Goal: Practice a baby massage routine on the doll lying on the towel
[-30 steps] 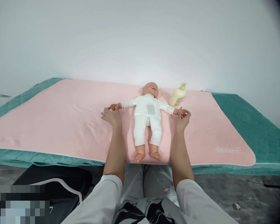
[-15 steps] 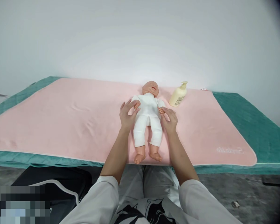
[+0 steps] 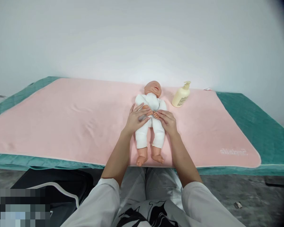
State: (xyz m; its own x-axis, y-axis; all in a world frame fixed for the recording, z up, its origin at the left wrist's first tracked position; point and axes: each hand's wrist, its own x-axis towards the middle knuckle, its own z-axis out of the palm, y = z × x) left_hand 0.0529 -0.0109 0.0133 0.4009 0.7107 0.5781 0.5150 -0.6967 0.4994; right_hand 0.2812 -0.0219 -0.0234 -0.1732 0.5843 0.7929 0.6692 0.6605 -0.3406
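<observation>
A baby doll (image 3: pixel 152 101) in a white top and trousers lies on its back on a pink mat (image 3: pixel 104 132), its bare feet toward me. My left hand (image 3: pixel 137 119) grips the doll's hand on the left side, thumb below and fingers above. With my right hand (image 3: pixel 167 120) I hold the doll's other hand between thumb and fingers. Both doll hands meet over its belly, close together. A cream pump bottle (image 3: pixel 181 96) with dark lettering leans on the mat to the right of the doll's head.
Beneath the mat is a green padded bed (image 3: pixel 257 126) against a white wall (image 3: pixel 142 41). A black case or chair (image 3: pixel 61 179) with a white cable (image 3: pixel 59 186) stands below at the left. Something small (image 3: pixel 238 205) lies on the grey floor at the right.
Both my hands have moved inward, bringing the doll's hands from its sides together over its belly. The bottle and the doll's legs stay in place.
</observation>
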